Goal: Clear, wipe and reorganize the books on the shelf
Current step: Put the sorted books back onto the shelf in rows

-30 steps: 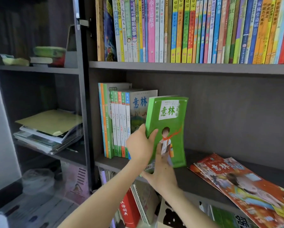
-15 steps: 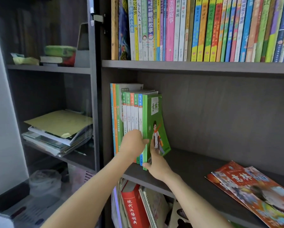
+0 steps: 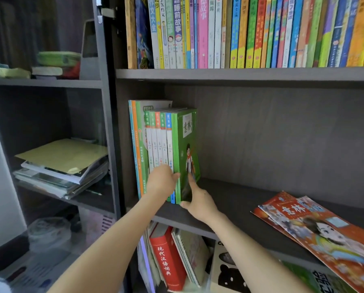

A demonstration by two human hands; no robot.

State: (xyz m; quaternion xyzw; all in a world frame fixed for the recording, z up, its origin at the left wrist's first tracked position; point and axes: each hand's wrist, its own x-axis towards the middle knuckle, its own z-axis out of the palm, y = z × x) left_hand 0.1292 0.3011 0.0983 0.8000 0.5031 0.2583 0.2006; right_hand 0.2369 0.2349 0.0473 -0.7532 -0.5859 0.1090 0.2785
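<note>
A green magazine (image 3: 187, 149) stands upright at the right end of a short row of upright books (image 3: 153, 144) on the left of the middle shelf (image 3: 250, 208). My right hand (image 3: 200, 203) holds its lower edge, fingers lying on the cover and thumb at the bottom corner. My left hand (image 3: 163, 182) presses against the lower spines of the row beside it, thumb touching the green magazine's spine. Two red magazines (image 3: 316, 231) lie flat on the right of the same shelf.
The top shelf carries a dense row of colourful upright books (image 3: 250, 32). Below, a red dictionary (image 3: 166, 261) and notebooks lean. The left cabinet (image 3: 105, 123) holds a flat pile of papers (image 3: 62, 166) and small items above.
The green magazine, held out facing me a second ago, has turned and slid in upright against the row. Both hands followed it to the left.
</note>
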